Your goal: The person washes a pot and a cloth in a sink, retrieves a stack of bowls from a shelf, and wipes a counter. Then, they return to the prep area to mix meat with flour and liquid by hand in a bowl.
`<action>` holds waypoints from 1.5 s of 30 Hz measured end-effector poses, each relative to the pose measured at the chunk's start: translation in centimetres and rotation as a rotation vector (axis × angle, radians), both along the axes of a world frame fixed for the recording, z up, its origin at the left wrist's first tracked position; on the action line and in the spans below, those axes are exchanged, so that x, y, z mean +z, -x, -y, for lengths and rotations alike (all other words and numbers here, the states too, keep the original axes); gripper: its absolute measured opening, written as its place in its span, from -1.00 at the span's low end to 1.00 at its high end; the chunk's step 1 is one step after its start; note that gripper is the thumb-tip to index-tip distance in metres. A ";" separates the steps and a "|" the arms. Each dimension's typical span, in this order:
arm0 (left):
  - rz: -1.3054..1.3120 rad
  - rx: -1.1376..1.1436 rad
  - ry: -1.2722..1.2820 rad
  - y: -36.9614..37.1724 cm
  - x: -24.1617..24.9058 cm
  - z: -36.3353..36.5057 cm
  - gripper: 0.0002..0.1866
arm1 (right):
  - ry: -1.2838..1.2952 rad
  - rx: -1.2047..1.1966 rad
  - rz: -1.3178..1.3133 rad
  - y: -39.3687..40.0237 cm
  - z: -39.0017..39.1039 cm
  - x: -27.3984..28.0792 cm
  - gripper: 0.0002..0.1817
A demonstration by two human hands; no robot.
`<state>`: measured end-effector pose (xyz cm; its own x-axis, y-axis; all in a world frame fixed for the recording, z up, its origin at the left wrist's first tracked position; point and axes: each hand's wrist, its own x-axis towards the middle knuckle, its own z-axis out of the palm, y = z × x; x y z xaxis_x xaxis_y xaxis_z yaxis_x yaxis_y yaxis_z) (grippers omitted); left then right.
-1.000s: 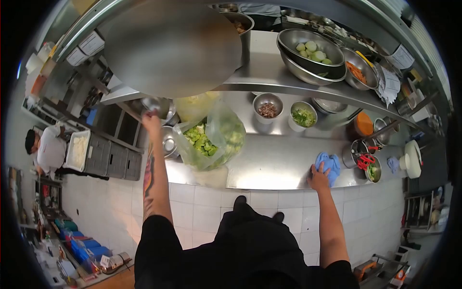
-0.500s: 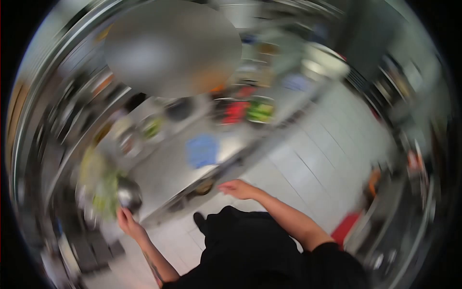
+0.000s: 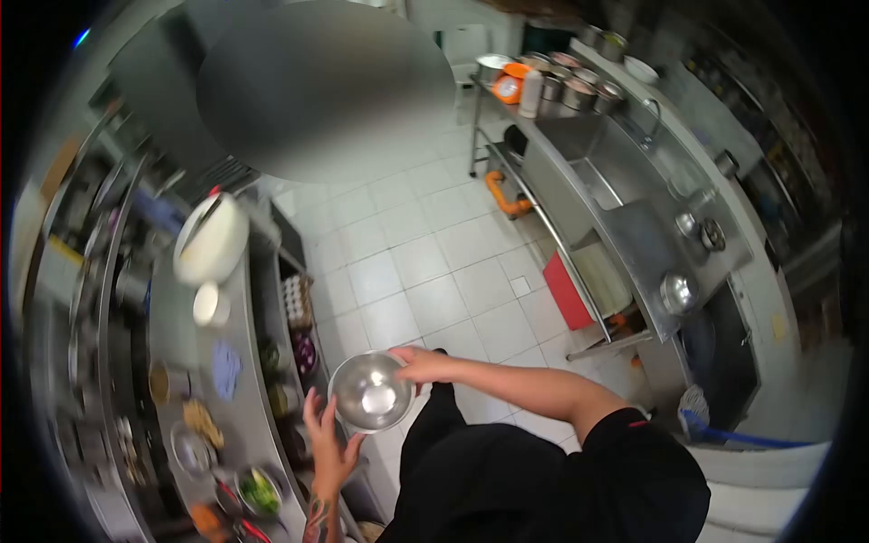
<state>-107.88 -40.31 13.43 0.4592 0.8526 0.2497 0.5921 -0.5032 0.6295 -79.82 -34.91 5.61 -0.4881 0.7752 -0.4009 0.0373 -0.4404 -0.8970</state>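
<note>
An empty steel bowl [image 3: 371, 394] is in front of the body, its inside facing up. My right hand [image 3: 422, 366] grips its right rim, with the fingers partly hidden beneath it. On the bowl's left side is my left hand [image 3: 331, 439], fingers spread and the thumb near the lower rim; whether it bears any of the bowl's weight cannot be told.
A steel counter [image 3: 262, 407] on the left holds a blue cloth [image 3: 226, 369], a large white tub [image 3: 213, 240] and a bowl of greens [image 3: 259, 491]. A sink [image 3: 588, 167], an orange scale [image 3: 511, 83] and a red board [image 3: 568, 291] are at the right.
The view has swung right, from the counter to the aisle and sink. The bowl, earlier at my left hand by the greens, is now between both hands, with my right hand on it.
</note>
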 end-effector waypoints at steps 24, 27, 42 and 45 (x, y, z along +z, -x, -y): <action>0.329 -0.278 1.314 -60.1 -9.4 -66.1 -0.47 | -0.378 -1.049 0.082 -57.9 -32.4 7.0 -0.59; 0.494 -0.120 1.196 -59.6 -10.9 -76.9 -0.44 | -0.427 -1.146 0.261 -68.0 -39.9 11.5 -0.59; 0.615 -0.178 1.174 -93.6 -6.9 -114.6 -0.37 | -0.361 -1.398 1.156 -122.0 -70.4 -0.7 0.01; 0.521 -0.186 1.189 -97.4 -6.6 -118.3 -0.37 | -0.175 -1.243 1.469 -125.4 -73.6 -0.9 -0.02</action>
